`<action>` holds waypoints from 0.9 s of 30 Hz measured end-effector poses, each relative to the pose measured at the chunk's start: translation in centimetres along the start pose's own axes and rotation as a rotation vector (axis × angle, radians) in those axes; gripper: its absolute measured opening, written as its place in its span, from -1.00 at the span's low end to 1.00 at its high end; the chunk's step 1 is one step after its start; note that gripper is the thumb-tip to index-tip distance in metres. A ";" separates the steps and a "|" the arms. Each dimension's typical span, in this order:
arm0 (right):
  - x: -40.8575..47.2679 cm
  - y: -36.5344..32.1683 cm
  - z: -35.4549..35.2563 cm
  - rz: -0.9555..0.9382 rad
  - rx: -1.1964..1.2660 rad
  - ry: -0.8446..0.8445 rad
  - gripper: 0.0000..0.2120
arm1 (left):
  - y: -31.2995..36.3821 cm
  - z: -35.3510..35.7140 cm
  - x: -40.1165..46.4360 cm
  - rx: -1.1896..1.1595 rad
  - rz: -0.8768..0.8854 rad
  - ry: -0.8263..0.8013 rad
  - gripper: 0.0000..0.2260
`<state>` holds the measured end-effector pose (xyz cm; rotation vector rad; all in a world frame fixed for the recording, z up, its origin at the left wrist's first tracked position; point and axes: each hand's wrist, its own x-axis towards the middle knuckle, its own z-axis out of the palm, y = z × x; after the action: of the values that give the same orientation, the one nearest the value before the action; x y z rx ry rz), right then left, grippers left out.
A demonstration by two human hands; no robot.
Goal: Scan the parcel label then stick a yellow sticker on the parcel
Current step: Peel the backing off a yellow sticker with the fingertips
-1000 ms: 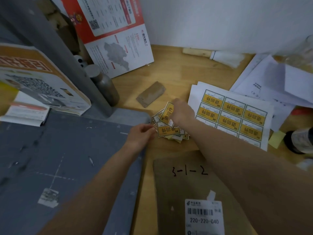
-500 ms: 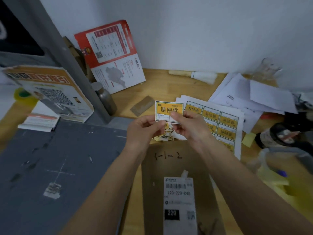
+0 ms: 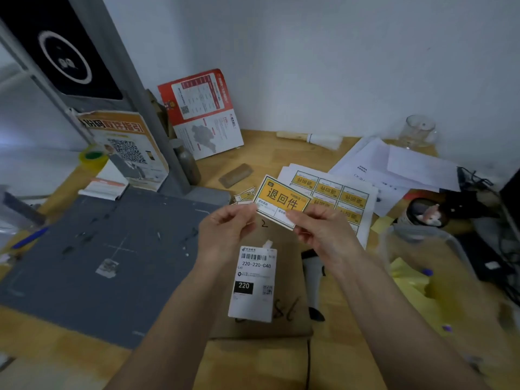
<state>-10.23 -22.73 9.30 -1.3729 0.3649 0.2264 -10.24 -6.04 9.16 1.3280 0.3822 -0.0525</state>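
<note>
A flat brown parcel (image 3: 289, 302) lies on the wooden desk in front of me, with a white barcode label (image 3: 253, 282) stuck on its top. Above its far end I hold one yellow sticker (image 3: 282, 199) with black characters, tilted slightly. My left hand (image 3: 225, 235) pinches its lower left corner and my right hand (image 3: 323, 229) pinches its lower right edge. A loose pile of cut stickers (image 3: 244, 196) lies just behind, and a sheet of uncut yellow stickers (image 3: 334, 197) lies to the right.
A dark grey scanner base plate (image 3: 107, 254) with its post (image 3: 135, 88) fills the left. White papers (image 3: 394, 167), a glass (image 3: 417, 132), a brush (image 3: 309, 137), a clear plastic tub (image 3: 427, 266), a dark jar (image 3: 427, 213), tape roll (image 3: 92, 159) and leaflets surround the desk.
My right hand lifted one sticker from the pile and my left hand joined it. Both now hold it up, nearer to me, above the parcel. The view tilted upward.
</note>
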 end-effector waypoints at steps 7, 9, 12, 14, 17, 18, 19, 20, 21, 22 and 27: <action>-4.2 -1.9 -0.2 -0.503 -0.744 0.278 -0.36 | 1.7 1.1 -2.7 0.407 0.218 -0.134 -0.90; -5.2 -2.7 0.4 -0.598 -0.846 0.222 -0.40 | 2.4 1.5 -3.2 0.483 0.263 -0.236 -0.90; -6.1 -3.4 1.5 -0.623 -0.931 0.189 -0.76 | 3.7 1.6 -3.9 0.505 0.339 -0.341 -0.93; -6.6 -3.7 2.1 -0.566 -0.780 0.178 -0.91 | 4.6 1.1 -4.3 0.477 0.382 -0.339 -0.95; -7.2 -4.2 3.2 -0.496 -0.487 0.180 -0.89 | 5.5 -0.2 -4.6 0.382 0.380 -0.366 -0.86; -7.5 -4.5 3.5 -0.485 -0.413 0.162 -0.90 | 5.7 -0.6 -4.6 0.372 0.378 -0.383 -0.84; -7.8 -4.6 3.8 -0.472 -0.357 0.140 -0.90 | 6.0 -1.0 -4.7 0.363 0.380 -0.395 -0.85; -8.0 -4.8 4.1 -0.460 -0.323 0.114 -0.91 | 6.3 -1.3 -4.7 0.351 0.384 -0.400 -0.88; -8.2 -4.9 4.3 -0.443 -0.303 0.085 -0.92 | 6.6 -1.6 -4.7 0.341 0.389 -0.396 -0.91; -8.3 -5.0 4.5 -0.427 -0.287 0.055 -0.92 | 6.9 -1.9 -4.6 0.337 0.396 -0.390 -0.92; -8.6 -5.8 5.6 -0.387 -0.247 -0.022 -0.91 | 8.3 -3.1 -4.3 0.396 0.441 -0.387 -0.88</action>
<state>-15.36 -17.89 18.70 -1.6528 0.0482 -0.0360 -12.94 -1.74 17.64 1.7254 -0.2680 -0.0151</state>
